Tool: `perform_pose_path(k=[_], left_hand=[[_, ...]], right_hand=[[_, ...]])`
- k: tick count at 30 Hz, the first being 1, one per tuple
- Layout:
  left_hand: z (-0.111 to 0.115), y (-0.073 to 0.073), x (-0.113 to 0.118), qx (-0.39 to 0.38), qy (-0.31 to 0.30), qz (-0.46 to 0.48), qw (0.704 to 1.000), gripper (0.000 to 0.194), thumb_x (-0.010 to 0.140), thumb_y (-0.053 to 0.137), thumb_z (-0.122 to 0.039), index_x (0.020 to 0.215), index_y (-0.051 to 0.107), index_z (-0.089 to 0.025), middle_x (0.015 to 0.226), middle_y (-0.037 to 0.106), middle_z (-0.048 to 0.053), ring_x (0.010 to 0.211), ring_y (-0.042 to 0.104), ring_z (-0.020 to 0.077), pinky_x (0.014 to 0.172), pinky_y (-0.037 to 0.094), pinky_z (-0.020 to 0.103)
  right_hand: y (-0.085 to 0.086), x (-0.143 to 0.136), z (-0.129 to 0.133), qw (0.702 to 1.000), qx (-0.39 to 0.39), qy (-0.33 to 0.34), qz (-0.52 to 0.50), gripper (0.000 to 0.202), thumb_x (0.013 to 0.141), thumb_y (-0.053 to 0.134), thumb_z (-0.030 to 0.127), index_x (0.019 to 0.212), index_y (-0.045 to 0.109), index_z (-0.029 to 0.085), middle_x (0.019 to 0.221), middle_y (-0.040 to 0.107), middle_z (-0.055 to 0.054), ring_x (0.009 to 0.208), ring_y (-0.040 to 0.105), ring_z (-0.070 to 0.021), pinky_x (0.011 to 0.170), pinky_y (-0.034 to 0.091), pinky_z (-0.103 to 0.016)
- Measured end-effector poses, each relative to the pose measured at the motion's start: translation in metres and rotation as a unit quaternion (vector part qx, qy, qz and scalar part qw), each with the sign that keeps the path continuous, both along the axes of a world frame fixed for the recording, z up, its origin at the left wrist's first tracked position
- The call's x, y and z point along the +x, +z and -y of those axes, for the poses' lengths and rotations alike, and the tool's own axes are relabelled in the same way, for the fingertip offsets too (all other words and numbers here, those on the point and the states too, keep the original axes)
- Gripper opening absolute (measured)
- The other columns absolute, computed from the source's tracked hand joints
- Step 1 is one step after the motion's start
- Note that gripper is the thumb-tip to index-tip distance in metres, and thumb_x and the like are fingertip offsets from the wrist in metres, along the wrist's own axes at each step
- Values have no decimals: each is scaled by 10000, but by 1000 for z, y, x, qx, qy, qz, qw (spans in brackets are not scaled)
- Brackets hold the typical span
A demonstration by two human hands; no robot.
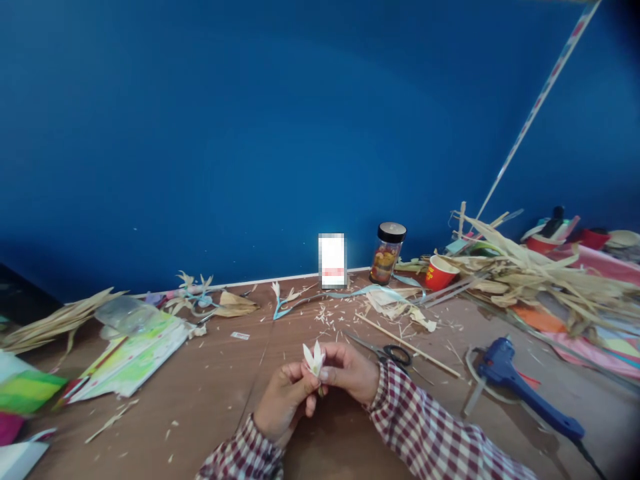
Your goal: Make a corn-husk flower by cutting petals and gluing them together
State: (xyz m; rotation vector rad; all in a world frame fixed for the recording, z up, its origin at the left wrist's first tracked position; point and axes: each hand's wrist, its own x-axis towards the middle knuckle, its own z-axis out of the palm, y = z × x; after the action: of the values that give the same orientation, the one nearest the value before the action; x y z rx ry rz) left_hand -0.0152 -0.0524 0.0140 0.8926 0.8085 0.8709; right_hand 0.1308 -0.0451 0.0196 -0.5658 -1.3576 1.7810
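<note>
A small white flower-like piece (313, 359) with pointed petals stands upright between my two hands, above the brown table (210, 413). My left hand (290, 397) pinches its base from the left, thumb on top. From the right, my right hand (347, 373) holds it too, with thumb and forefinger closed at the petals' side. The fingertips of both hands meet around it and hide its lower end. Just beyond my right hand lie black-handled scissors (397, 355), partly behind the checked sleeve.
A blue glue gun (530, 390) lies at the right, near a wooden stick (410, 347). Behind are a lidded jar (387, 257), a red cup (440, 273) and dry husks (540, 267). Painted paper (135, 360) lies left. A blue wall (250, 133) rises behind.
</note>
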Motion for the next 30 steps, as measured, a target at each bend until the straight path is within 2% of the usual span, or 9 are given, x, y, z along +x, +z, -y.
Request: perform_pose_path(k=[4, 8, 13, 17, 20, 23, 28, 30], left_hand=[[0, -3, -2, -2, -19, 4, 1000, 233, 557, 724, -313, 540, 624, -103, 475, 599, 21, 281, 416, 29, 303, 226, 150], [-1, -8, -4, -2, -36, -5, 999, 200, 538, 737, -273, 537, 630, -103, 483, 615, 40, 296, 455, 53, 302, 287, 155], [-4, -9, -9, -5, -62, -39, 997, 210, 566, 720, -295, 543, 648, -99, 495, 630, 63, 314, 490, 73, 316, 325, 164], [-4, -3, -11, -10, -82, -68, 994, 194, 565, 721, -277, 521, 631, -111, 480, 632, 61, 329, 517, 90, 328, 339, 165], [-3, 1, -11, -14, -77, -73, 994, 169, 565, 722, -248, 539, 606, -128, 499, 644, 50, 344, 532, 92, 337, 346, 159], [-3, 2, -11, -17, -67, -59, 996, 179, 577, 714, -242, 534, 579, -132, 508, 648, 47, 333, 521, 81, 332, 335, 150], [-4, -3, -9, -14, -67, -49, 996, 183, 595, 706, -244, 543, 583, -120, 508, 640, 48, 326, 508, 69, 327, 322, 145], [-5, -6, -7, -4, -41, -26, 999, 187, 598, 707, -255, 564, 584, -118, 504, 630, 34, 315, 487, 54, 321, 307, 139]], right_hand=[[-3, 0, 0, 1000, -14, 21, -9, 327, 690, 647, 387, 847, 539, 122, 721, 519, 0, 575, 484, -70, 570, 399, -210], [-6, 0, 1, 999, -17, 28, -32, 293, 676, 671, 342, 816, 521, 134, 767, 535, -15, 586, 515, -80, 560, 426, -220], [-10, -1, 1, 999, -19, 11, -32, 264, 644, 701, 299, 768, 518, 154, 912, 525, -37, 641, 536, -97, 567, 466, -246], [-17, -2, -1, 999, 3, -28, -20, 271, 602, 730, 294, 702, 518, 156, 1012, 502, -56, 798, 534, -133, 696, 457, -283], [-21, -2, -2, 999, 2, -40, -14, 293, 577, 744, 299, 686, 508, 163, 1065, 483, -64, 885, 519, -157, 759, 429, -304], [-23, -2, -2, 999, -12, -34, -19, 289, 595, 732, 306, 711, 507, 168, 1048, 495, -63, 882, 523, -159, 762, 423, -312], [-20, -3, -3, 999, -14, -36, -26, 259, 608, 728, 270, 717, 521, 159, 1056, 504, -70, 876, 527, -156, 757, 424, -301], [-18, -5, -4, 997, -24, -50, -46, 277, 606, 730, 276, 761, 532, 162, 1018, 527, -63, 831, 535, -143, 723, 432, -282]])
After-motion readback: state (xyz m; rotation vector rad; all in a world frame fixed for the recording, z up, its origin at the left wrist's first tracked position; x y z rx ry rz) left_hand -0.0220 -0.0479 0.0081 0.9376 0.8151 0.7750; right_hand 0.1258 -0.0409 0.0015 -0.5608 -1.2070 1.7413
